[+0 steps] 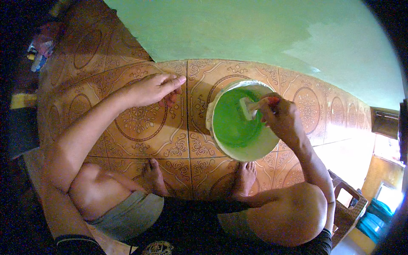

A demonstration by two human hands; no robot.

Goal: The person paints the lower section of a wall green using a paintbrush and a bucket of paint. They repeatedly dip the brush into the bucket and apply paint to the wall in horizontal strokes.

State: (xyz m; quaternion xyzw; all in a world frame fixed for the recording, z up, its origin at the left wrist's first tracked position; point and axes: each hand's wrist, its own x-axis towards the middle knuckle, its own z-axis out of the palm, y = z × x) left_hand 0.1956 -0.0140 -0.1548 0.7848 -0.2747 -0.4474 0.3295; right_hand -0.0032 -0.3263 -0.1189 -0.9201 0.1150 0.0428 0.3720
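Observation:
My right hand (pixel 280 116) grips the handle of a flat paintbrush (pixel 248 108), its head held over the inside of a round bucket (pixel 213 122). Bright green paint (pixel 232 122) covers the bucket's bottom; whether the bristles touch it I cannot tell. To the left, my left hand (pixel 159 89) hangs empty above the tiled floor, fingers loosely curled and thumb pointing right. Beyond the bucket rises a green wall (pixel 223 32), with a paler patch (pixel 347 41) towards the right.
Patterned orange floor tiles (pixel 140 111) surround the bucket. My bare feet (pixel 247 175) are close to its near side. A brown crate-like object (pixel 350 204) and blue items (pixel 373 223) are at the lower right. Blurred colourful items (pixel 41 54) lie at the dark far left.

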